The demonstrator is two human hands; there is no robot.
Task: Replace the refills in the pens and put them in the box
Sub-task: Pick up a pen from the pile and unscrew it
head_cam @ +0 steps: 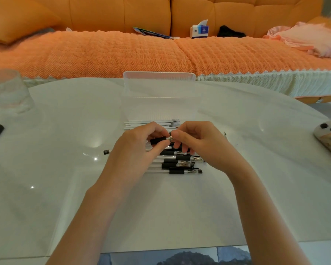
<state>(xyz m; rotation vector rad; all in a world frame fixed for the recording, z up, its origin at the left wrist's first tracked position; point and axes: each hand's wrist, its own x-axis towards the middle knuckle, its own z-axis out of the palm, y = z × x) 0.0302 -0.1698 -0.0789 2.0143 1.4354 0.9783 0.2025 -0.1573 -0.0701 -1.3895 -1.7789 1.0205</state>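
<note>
Both hands, the left hand and right hand, pinched one pen over the pile of pens, the box apparently empty mid-table.

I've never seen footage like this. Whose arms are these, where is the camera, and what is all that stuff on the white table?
No machine here: a person wears a camera on the head, looking forward and down, so you see their own two bare arms. The left hand holds a pen by its black grip, and the right hand pinches its silvery tip, probably unscrewing or screwing it. Under the hands lies a pile of pens; just behind them, a row of white refills. Behind those stands an open clear plastic box. A small black cap lies apart on the white table. An orange sofa is beyond.
</note>
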